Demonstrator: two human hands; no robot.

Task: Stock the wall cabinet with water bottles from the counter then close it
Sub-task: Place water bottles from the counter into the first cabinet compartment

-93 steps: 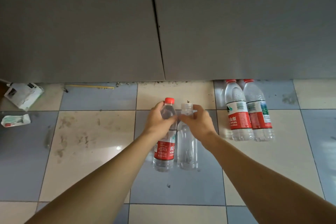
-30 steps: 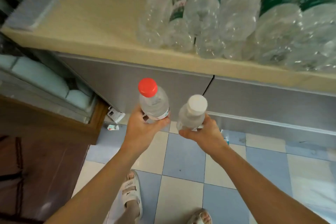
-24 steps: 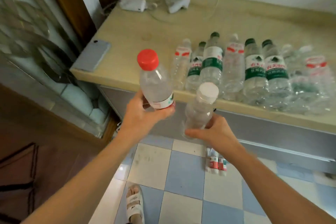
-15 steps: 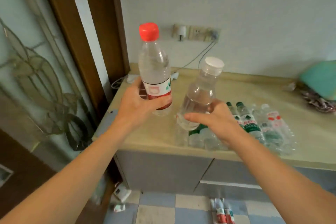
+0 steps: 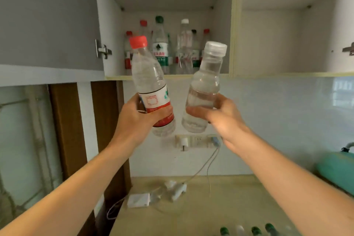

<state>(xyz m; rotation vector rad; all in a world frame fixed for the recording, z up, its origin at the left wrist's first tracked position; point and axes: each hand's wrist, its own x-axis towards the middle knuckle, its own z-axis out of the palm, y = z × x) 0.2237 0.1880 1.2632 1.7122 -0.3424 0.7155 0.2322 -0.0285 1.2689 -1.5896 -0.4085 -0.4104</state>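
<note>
My left hand (image 5: 137,119) grips a red-capped water bottle (image 5: 148,80) by its red label. My right hand (image 5: 220,115) grips a clear white-capped bottle (image 5: 204,86) by its lower body. Both bottles are raised, tilted slightly toward each other, just below the open wall cabinet (image 5: 168,76). Several bottles (image 5: 172,48) with red, green and white caps stand at the back of its left compartment. The grey cabinet door (image 5: 47,17) is swung open to the left. Green caps of counter bottles (image 5: 256,231) show at the bottom edge.
The cabinet's right compartment (image 5: 287,40) holds nothing visible. On the beige counter (image 5: 201,212) lie a white charger (image 5: 138,200) and cables from a wall socket (image 5: 195,141). A teal object (image 5: 337,170) sits at the right. A brown door frame (image 5: 67,130) stands left.
I picked both bottles up from the floor, stood, and raised them past the counter up to the open wall cabinet. The view tilted upward with them.
</note>
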